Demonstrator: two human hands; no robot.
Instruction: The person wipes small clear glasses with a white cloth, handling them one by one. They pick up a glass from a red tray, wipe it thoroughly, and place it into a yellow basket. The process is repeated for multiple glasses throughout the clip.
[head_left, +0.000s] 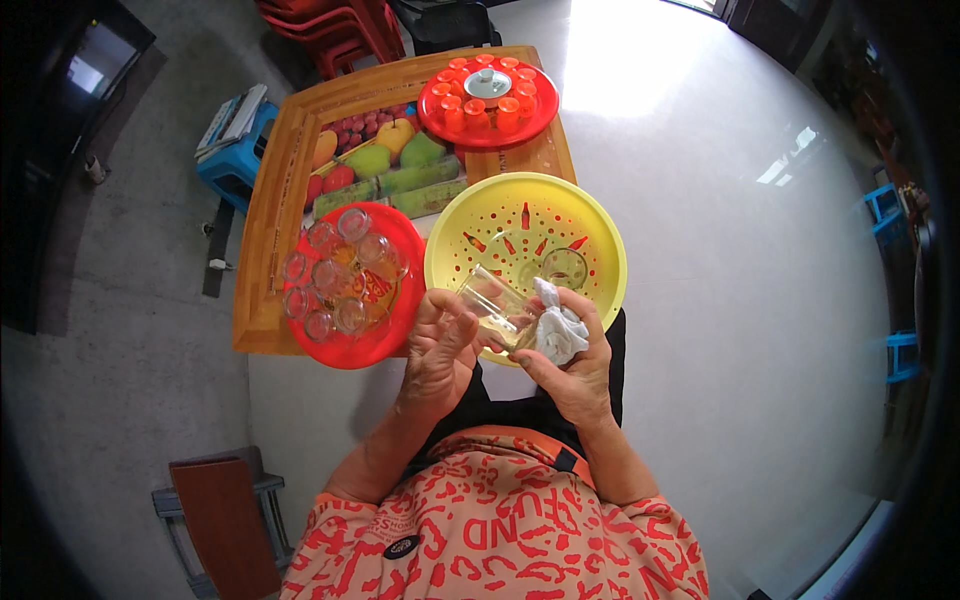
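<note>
A clear drinking glass (496, 306) lies tilted between my two hands, over the near part of a yellow perforated plastic basin (600, 217). My left hand (442, 352) has its fingers and thumb around the glass's left end. At the other end, my right hand (581, 375) presses a bunched white cloth (561, 334) against the glass and grips it too. Another clear glass (565, 268) rests inside the basin. To the left, a round red tray (352, 352) carries several clear glasses (330, 277).
The wooden table (259, 255) has a fruit-printed top. At its far end a red tray (551, 112) holds several orange cups (508, 114) around a lidded white vessel (487, 84). Nearby are a blue stool (225, 176) with papers, stacked red chairs (337, 34) and a brown board (225, 525).
</note>
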